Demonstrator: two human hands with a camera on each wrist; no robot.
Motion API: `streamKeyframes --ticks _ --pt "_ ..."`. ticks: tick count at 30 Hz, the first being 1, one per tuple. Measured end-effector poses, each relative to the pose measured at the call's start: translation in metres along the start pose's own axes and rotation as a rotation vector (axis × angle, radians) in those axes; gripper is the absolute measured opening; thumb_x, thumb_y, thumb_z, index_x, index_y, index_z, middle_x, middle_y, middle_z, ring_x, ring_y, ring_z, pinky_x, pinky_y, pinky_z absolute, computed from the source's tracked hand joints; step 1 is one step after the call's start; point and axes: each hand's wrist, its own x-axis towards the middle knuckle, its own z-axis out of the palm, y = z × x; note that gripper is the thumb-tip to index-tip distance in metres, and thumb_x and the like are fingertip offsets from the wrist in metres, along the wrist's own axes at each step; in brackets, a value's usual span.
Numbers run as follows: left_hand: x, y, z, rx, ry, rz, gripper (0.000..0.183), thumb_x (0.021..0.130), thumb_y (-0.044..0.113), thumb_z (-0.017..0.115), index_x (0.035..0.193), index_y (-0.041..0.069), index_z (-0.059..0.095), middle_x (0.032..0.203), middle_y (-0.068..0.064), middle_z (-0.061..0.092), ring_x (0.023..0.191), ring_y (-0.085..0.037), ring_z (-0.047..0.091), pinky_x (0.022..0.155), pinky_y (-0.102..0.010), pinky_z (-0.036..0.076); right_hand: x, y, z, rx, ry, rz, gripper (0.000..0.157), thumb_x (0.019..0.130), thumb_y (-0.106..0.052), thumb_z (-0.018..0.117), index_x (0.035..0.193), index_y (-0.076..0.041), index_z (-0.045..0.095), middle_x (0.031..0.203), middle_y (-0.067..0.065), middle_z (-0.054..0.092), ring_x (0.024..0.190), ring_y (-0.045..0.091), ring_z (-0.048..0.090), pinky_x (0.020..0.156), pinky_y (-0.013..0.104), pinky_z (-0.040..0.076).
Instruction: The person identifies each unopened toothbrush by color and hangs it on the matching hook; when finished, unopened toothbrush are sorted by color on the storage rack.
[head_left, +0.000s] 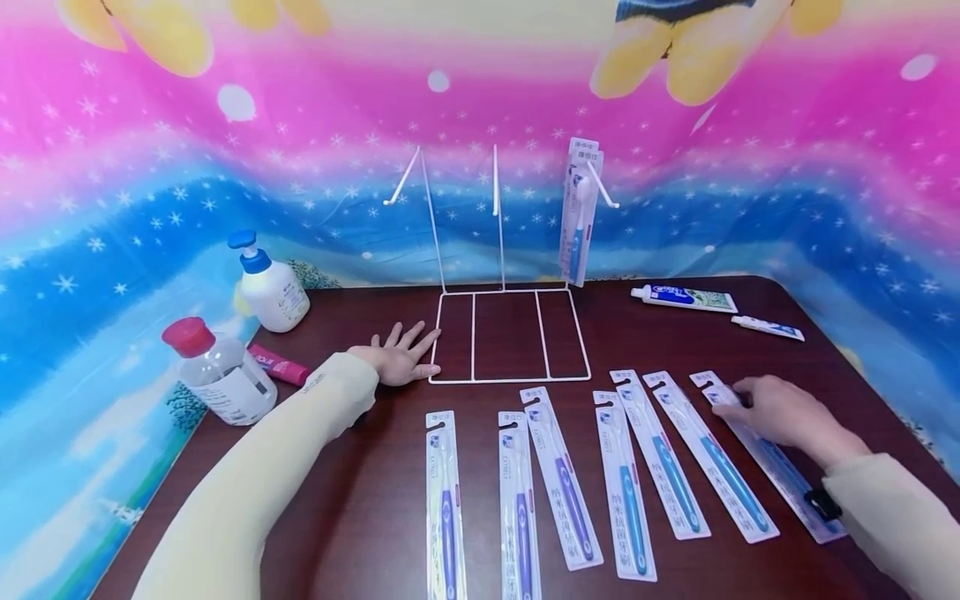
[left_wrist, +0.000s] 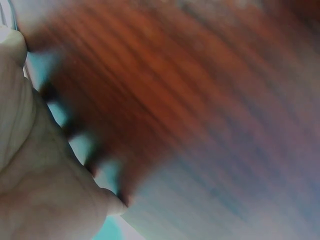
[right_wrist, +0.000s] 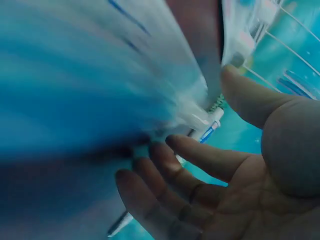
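Note:
My left hand (head_left: pixel 401 357) lies flat on the table with fingers spread, its fingertips at the left side of a white wire rack (head_left: pixel 510 382). Over on the right, my right hand (head_left: pixel 791 417) hovers over the upper part of the rightmost packaged toothbrush (head_left: pixel 802 498), thumb and fingers apart at its edges. In the right wrist view the fingers (right_wrist: pixel 200 155) are loosely bent, with the blurred clear pack (right_wrist: pixel 165 65) close to them. Left of it lie several more packs: blue-handled toothbrushes (head_left: pixel 716 462) and purple-handled toothbrushes (head_left: pixel 522 533). Packaged toothbrushes (head_left: pixel 577 242) hang on the rack's right hook.
At the left stand a white pump bottle (head_left: pixel 276 296) and a clear bottle with a red cap (head_left: pixel 228 379), a pink tube (head_left: pixel 277 365) beside them. Two toothpaste tubes, one large (head_left: pixel 686 298) and one small (head_left: pixel 768 327), lie at the back right. A patterned cloth (head_left: pixel 360 108) hangs behind.

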Motion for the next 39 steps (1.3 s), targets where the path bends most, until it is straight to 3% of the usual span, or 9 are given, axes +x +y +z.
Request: streamKeyframes --ticks 5,13,18,23,26,30,34,39 --pt "-0.004 0.001 -0.002 -0.007 0.004 0.008 0.080 0.087 0.069 0.028 0.147 0.031 -0.008 0.153 -0.006 -0.013 0.135 -0.041 -0.011 0.098 -0.066 0.002 -0.012 0.004 0.012 -0.020 0.007 0.035 0.080 0.075 -0.043 0.072 0.121 0.018 0.047 0.110 0.038 0.049 0.093 0.046 0.049 0.073 0.059 0.041" --pt "-0.010 0.008 -0.007 0.035 0.009 0.012 0.075 0.091 0.062 0.028 0.148 0.026 -0.005 0.153 -0.008 -0.010 0.135 -0.042 -0.006 0.099 -0.066 0.008 -0.016 0.013 0.010 0.040 -0.044 0.057 0.076 0.076 -0.031 0.074 0.124 0.018 0.040 0.115 0.040 0.044 0.097 0.050 0.045 0.078 0.063 0.037" --pt "-0.002 0.002 -0.001 0.001 0.002 0.009 0.079 0.088 0.068 0.027 0.147 0.031 -0.008 0.153 -0.006 -0.014 0.135 -0.041 -0.009 0.099 -0.066 0.004 -0.022 0.019 0.003 0.026 -0.042 0.044 0.061 0.081 -0.023 0.068 0.118 0.019 0.044 0.107 0.039 0.047 0.089 0.044 0.048 0.076 0.061 0.039" --pt "0.006 -0.004 0.003 0.014 -0.006 -0.023 0.082 0.082 0.075 0.023 0.146 0.035 -0.011 0.152 0.000 -0.017 0.136 -0.036 -0.011 0.100 -0.064 0.003 -0.035 0.014 -0.019 0.026 0.049 -0.028 0.043 0.084 -0.026 0.066 0.109 0.007 0.054 0.091 0.026 0.058 0.074 0.032 0.052 0.061 0.049 0.042" --pt "0.009 -0.007 0.005 0.004 0.003 -0.024 0.082 0.082 0.075 0.024 0.145 0.037 -0.012 0.151 0.001 -0.018 0.136 -0.036 -0.013 0.100 -0.064 0.002 -0.040 0.004 -0.039 0.060 0.130 -0.068 0.036 0.086 -0.031 0.064 0.103 0.000 0.055 0.079 0.013 0.059 0.065 0.024 0.051 0.054 0.038 0.040" --pt "0.012 -0.008 0.006 -0.009 0.007 -0.026 0.081 0.084 0.073 0.027 0.145 0.036 -0.011 0.152 0.001 -0.018 0.135 -0.036 -0.013 0.099 -0.065 0.002 -0.045 -0.020 -0.065 0.126 0.230 -0.094 0.043 0.088 -0.042 0.059 0.105 -0.004 0.052 0.079 0.011 0.058 0.064 0.020 0.051 0.050 0.034 0.039" --pt "0.011 -0.007 0.008 -0.005 0.002 -0.030 0.081 0.084 0.073 0.026 0.145 0.036 -0.011 0.152 0.001 -0.018 0.136 -0.035 -0.014 0.100 -0.064 0.003 -0.049 -0.049 -0.082 0.212 0.365 -0.119 0.047 0.087 -0.046 0.058 0.109 -0.005 0.054 0.089 0.019 0.061 0.067 0.025 0.057 0.050 0.038 0.045" --pt "0.004 -0.002 0.003 -0.005 0.008 -0.019 0.080 0.085 0.072 0.026 0.147 0.034 -0.009 0.152 -0.002 -0.015 0.136 -0.037 -0.012 0.100 -0.064 0.002 -0.044 -0.091 -0.094 0.329 0.462 -0.198 0.050 0.086 -0.045 0.059 0.117 -0.007 0.056 0.106 0.022 0.060 0.085 0.036 0.061 0.064 0.054 0.048"
